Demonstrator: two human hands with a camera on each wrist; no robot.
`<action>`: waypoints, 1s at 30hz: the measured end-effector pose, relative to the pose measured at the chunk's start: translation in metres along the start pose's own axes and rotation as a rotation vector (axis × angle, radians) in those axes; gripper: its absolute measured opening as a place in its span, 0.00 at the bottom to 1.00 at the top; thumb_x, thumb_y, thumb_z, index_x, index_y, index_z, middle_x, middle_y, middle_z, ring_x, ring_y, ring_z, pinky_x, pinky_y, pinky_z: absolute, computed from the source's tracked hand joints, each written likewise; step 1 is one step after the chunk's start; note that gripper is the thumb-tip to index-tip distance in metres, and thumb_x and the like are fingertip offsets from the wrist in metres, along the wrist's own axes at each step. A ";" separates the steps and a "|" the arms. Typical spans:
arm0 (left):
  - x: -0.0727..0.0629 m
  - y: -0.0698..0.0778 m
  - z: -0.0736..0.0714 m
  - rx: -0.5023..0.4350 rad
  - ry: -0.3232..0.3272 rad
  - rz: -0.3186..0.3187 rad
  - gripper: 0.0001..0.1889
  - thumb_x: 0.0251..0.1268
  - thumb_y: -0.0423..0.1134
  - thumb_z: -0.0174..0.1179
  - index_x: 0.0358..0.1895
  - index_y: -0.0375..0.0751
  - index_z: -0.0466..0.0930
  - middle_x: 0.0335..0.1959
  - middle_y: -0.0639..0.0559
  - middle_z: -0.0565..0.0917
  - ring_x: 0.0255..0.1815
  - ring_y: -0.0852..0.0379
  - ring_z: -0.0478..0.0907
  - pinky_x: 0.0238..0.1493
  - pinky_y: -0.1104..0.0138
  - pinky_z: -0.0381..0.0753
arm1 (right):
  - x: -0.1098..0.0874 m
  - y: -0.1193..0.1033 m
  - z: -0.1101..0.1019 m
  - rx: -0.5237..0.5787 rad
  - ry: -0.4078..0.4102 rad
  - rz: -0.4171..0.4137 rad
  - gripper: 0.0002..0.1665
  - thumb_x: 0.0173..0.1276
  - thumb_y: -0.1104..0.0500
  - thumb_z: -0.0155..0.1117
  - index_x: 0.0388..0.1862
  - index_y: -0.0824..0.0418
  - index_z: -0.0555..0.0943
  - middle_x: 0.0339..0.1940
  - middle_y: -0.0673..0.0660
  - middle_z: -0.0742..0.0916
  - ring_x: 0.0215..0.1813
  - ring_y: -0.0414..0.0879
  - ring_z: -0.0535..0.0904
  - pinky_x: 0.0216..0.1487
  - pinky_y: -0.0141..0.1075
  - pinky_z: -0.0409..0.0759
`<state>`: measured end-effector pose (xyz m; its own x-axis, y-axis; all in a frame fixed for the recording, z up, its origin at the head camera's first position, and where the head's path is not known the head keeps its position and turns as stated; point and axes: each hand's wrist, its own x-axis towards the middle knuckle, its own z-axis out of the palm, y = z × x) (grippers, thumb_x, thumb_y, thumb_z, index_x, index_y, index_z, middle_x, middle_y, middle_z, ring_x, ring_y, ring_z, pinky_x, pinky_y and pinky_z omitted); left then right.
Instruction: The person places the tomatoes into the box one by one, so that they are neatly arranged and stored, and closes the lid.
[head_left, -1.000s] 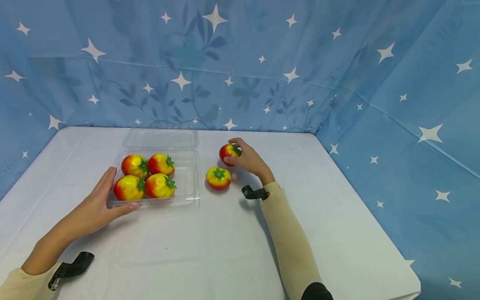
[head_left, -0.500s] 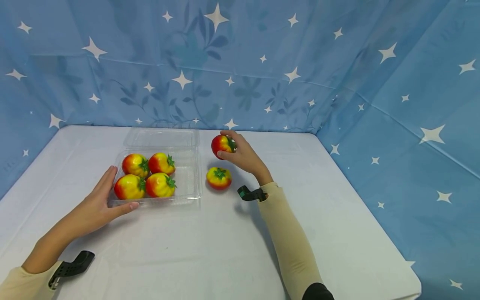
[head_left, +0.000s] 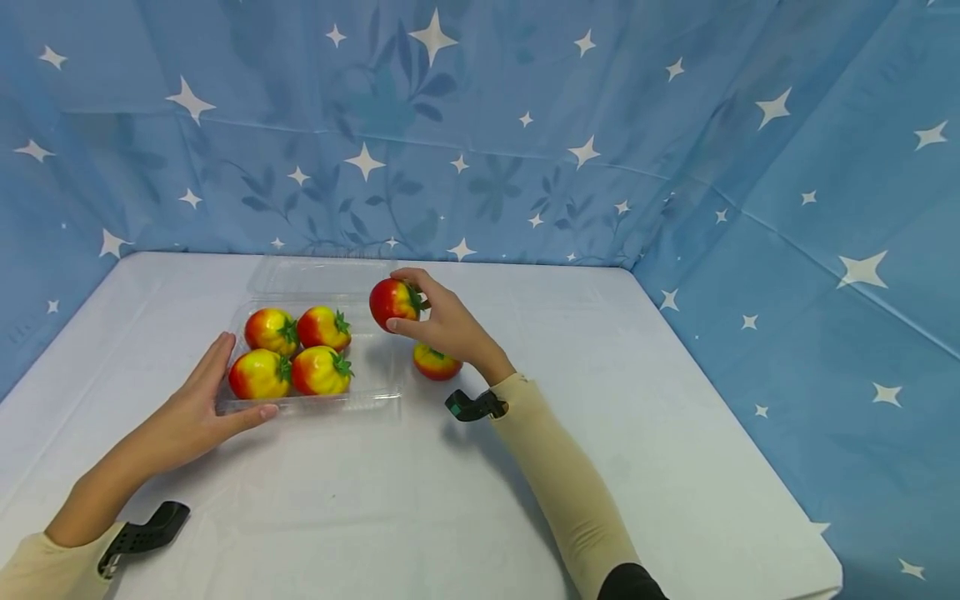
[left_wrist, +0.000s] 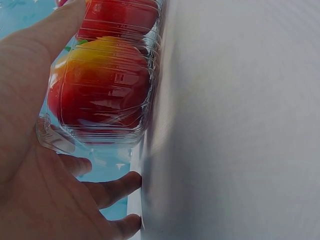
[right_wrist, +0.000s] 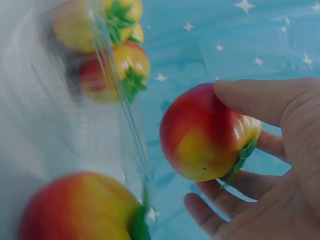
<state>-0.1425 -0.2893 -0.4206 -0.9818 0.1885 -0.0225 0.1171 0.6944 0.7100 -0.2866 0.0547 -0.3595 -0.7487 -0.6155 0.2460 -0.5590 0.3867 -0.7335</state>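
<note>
In the head view my right hand (head_left: 442,321) holds a red-and-yellow tomato-like fruit (head_left: 393,303) between thumb and fingers, above the right part of a clear plastic clamshell box (head_left: 378,375). The right wrist view shows the thumb on this fruit (right_wrist: 200,135), its green leafy cap towards the palm. Several similar fruits (head_left: 257,374) sit in the box's left part. Another fruit (head_left: 435,362) lies on the table right of the box, partly hidden by my right hand. My left hand (head_left: 191,417) rests at the box's near left corner, fingers extended along its side, thumb along the front.
The box's clear lid (head_left: 322,277) lies folded back towards the rear edge of the white-covered table (head_left: 360,517). A blue star-patterned curtain (head_left: 480,108) hangs behind and to the right of the table.
My right hand has lifted the tomato-like fruit off the table and carried it left, from behind the other loose fruit to over the box. The left hand stays put.
</note>
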 end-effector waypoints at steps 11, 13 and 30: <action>0.001 0.000 -0.001 0.007 -0.002 -0.002 0.67 0.72 0.58 0.70 0.86 0.36 0.20 0.86 0.30 0.23 0.84 0.23 0.28 0.73 0.23 0.39 | 0.007 -0.009 0.026 0.057 -0.021 -0.080 0.39 0.70 0.59 0.77 0.73 0.62 0.67 0.68 0.58 0.80 0.65 0.49 0.76 0.70 0.53 0.77; 0.001 -0.001 0.000 0.000 -0.003 -0.001 0.67 0.72 0.58 0.70 0.86 0.36 0.20 0.86 0.30 0.23 0.84 0.23 0.28 0.73 0.23 0.39 | 0.008 -0.009 0.029 0.048 -0.026 -0.079 0.39 0.70 0.59 0.77 0.73 0.62 0.67 0.68 0.59 0.80 0.67 0.49 0.76 0.73 0.49 0.76; 0.000 0.000 0.000 -0.010 0.001 -0.002 0.67 0.71 0.57 0.70 0.85 0.35 0.20 0.86 0.31 0.24 0.85 0.24 0.29 0.74 0.24 0.39 | 0.012 0.002 0.042 -0.122 -0.085 -0.078 0.38 0.73 0.61 0.73 0.79 0.60 0.70 0.74 0.60 0.75 0.72 0.51 0.72 0.72 0.46 0.78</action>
<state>-0.1430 -0.2895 -0.4208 -0.9822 0.1866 -0.0236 0.1135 0.6881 0.7166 -0.2821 0.0191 -0.3847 -0.6714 -0.7007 0.2415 -0.6574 0.4127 -0.6305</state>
